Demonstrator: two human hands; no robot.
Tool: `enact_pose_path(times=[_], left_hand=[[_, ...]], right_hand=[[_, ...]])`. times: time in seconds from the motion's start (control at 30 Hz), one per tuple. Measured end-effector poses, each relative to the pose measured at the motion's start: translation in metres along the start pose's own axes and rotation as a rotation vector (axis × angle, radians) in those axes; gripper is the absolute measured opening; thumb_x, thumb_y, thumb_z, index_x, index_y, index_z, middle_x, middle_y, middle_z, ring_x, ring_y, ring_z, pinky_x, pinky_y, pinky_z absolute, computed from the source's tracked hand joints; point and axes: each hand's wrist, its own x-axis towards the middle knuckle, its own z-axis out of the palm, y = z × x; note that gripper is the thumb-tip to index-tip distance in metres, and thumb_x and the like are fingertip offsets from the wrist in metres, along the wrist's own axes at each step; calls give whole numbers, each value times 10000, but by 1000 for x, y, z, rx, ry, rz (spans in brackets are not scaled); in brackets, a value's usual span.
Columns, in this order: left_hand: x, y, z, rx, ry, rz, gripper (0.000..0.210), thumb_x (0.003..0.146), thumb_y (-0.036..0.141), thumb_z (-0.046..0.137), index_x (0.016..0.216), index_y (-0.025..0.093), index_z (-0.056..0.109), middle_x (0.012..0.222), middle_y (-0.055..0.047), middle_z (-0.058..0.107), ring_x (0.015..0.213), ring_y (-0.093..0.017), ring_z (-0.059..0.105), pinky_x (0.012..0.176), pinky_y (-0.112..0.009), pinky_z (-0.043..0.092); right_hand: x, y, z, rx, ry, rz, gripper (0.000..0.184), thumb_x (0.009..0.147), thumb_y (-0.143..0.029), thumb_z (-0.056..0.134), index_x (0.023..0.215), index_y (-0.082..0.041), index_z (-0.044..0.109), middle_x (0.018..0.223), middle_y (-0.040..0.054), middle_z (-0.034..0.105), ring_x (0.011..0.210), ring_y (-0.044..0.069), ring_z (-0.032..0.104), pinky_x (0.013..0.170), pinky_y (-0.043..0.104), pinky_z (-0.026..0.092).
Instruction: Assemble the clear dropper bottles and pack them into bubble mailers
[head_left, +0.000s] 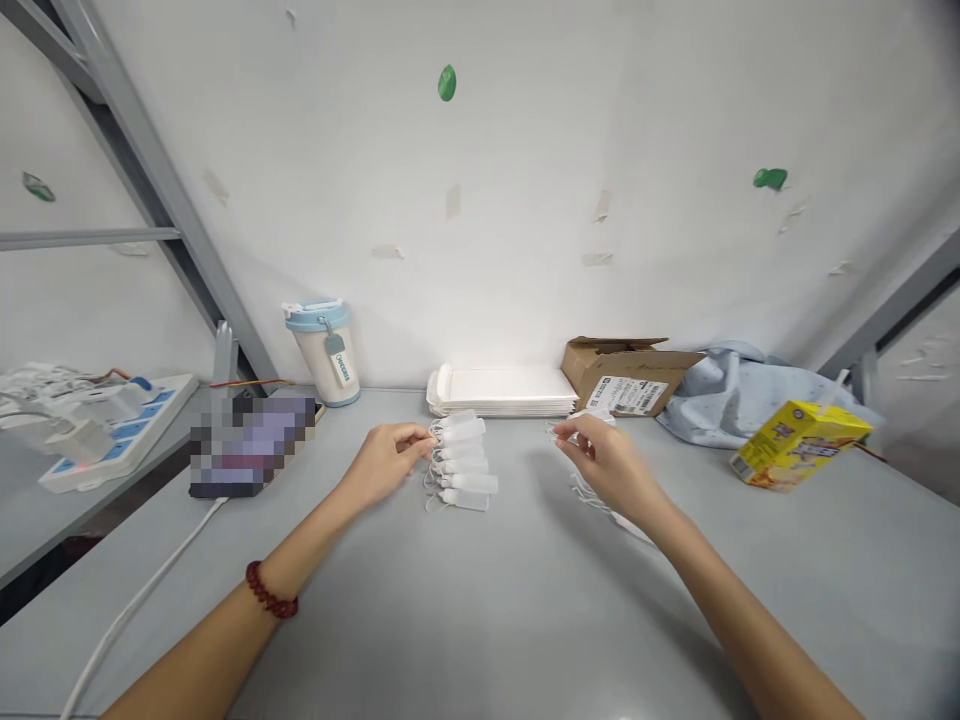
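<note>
On the grey table, several small whitish translucent tubes (pixel 469 465) with thin cord loops lie in a column. My left hand (pixel 384 462) is at the upper left of this column, thumb and forefinger pinched on the cord end of one tube. My right hand (pixel 611 468) is to the right, its fingertips pinched at a thin white cord (pixel 551 428). Behind the right fingers, a whitish piece (pixel 598 413) shows in part. More cord loops (pixel 589 492) lie beneath this hand, which hides most of what they belong to.
A stack of white trays (pixel 510 390) and an open cardboard box (pixel 630 385) stand along the wall. A tumbler (pixel 324 350), a phone (pixel 251 447) on a cable and a power strip (pixel 124 440) are left. A yellow carton (pixel 799 445) and light-blue cloth (pixel 727 395) are right.
</note>
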Motion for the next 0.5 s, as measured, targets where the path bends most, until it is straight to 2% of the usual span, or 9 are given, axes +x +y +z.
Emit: enact_pose_path(times=[0.07, 0.2, 0.33, 0.5], left_hand=[[3, -6, 2, -15, 24, -5, 256, 726, 390, 562, 709, 147, 641, 589, 19, 574, 458, -90, 420, 485, -214, 358], [5, -13, 6, -30, 35, -26, 300, 734, 420, 542, 792, 147, 653, 632, 8, 588, 449, -85, 412, 469, -215, 357], [6, -16, 8, -35, 27, -39, 319, 722, 413, 550, 825, 128, 648, 616, -5, 585, 455, -95, 424, 460, -221, 370], [6, -17, 8, -52, 21, -46, 373, 720, 388, 547, 978, 128, 620, 635, -4, 596, 444, -98, 440, 473, -236, 395]], right_hand=[[3, 9, -4, -115, -10, -25, 180, 816, -221, 447, 878, -172, 609, 868, 61, 646, 705, 169, 545, 654, 291, 414], [5, 23, -18, -270, -151, 81, 221, 770, -133, 435, 903, -165, 609, 891, 67, 646, 782, 193, 572, 646, 277, 406], [2, 33, -29, -296, -292, 120, 274, 699, -54, 422, 865, -176, 603, 927, 57, 631, 846, 184, 573, 684, 254, 412], [0, 38, -37, -307, -325, 176, 296, 681, -62, 433, 899, -188, 589, 982, 60, 610, 851, 178, 573, 686, 249, 417]])
